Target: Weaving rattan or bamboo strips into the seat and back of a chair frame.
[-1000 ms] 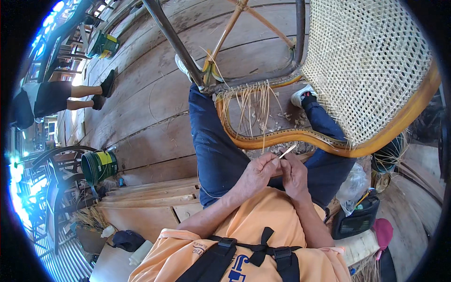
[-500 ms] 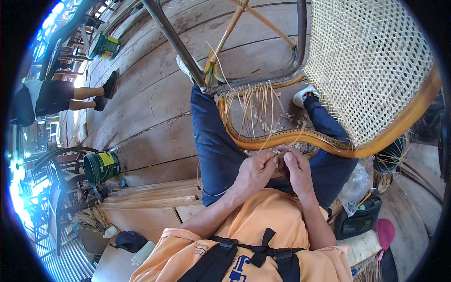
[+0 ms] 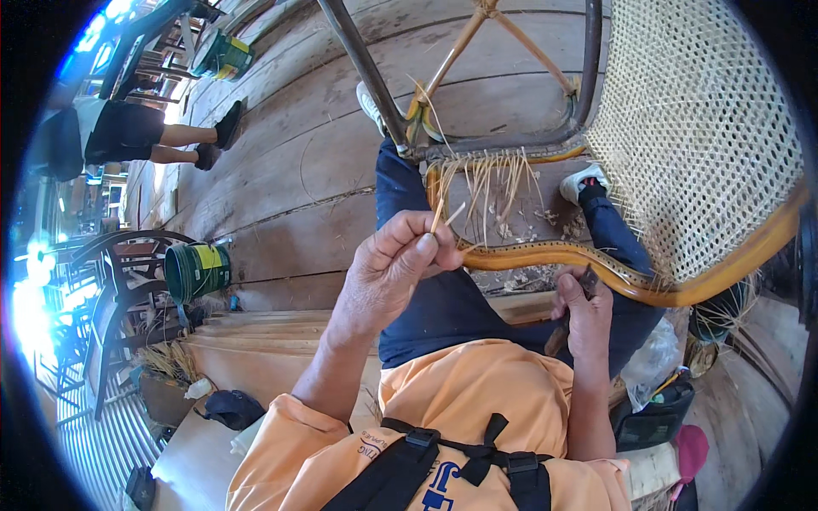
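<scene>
A chair frame of varnished cane point(image 3: 545, 254) lies across my knees, its curved rail pierced by a row of small holes. Loose pale cane strands point(image 3: 494, 177) hang from the dark bar at its far side. My left hand point(image 3: 396, 266) is raised at the rail's left end, thumb and fingers pinched on a thin cane strand point(image 3: 438, 213). Lower and to the right, below the rail, my right hand point(image 3: 588, 319) is closed around a short dark tool point(image 3: 589, 278); most of it is hidden in the fist, so its kind is unclear.
A woven cane panel point(image 3: 699, 128) rises at the right. Green buckets point(image 3: 198, 272) and dark chair frames stand at the left, where another person's legs point(image 3: 183, 136) show. A black box point(image 3: 652, 422) and a plastic bag point(image 3: 652, 362) lie by my right side.
My hands, together at the rail before, have parted. The left has lifted up and left with the strand; the right has moved right, showing the dark tool. The view has shifted slightly.
</scene>
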`<action>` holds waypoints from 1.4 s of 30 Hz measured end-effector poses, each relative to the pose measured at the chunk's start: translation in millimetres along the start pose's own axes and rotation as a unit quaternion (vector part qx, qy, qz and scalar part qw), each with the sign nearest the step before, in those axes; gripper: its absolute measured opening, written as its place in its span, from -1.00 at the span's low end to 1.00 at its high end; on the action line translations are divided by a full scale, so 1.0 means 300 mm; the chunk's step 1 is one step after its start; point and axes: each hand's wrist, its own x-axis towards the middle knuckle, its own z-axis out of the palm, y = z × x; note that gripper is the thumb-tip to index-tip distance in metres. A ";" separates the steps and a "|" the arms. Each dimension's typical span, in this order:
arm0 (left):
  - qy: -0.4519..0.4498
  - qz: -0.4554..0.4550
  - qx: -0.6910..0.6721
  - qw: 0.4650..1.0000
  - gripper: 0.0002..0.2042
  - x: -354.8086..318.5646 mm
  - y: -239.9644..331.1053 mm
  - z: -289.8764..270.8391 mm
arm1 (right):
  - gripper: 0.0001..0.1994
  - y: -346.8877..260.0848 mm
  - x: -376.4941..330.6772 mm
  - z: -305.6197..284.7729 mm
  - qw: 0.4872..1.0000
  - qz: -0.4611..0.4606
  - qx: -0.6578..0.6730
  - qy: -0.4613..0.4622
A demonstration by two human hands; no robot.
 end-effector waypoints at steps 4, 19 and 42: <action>-0.020 0.141 -0.068 0.987 -0.88 0.014 -0.006 0.055 | -0.79 -0.033 -0.034 0.072 0.976 0.138 -0.004 -0.169; 0.207 0.377 0.019 0.902 -0.93 -0.047 -0.015 0.131 | -0.78 -0.070 0.041 0.367 0.818 0.256 0.475 -0.200; 0.401 0.208 -0.258 0.854 -0.85 -0.054 -0.132 -0.297 | -0.83 -0.077 0.231 0.109 0.906 0.013 0.423 -0.008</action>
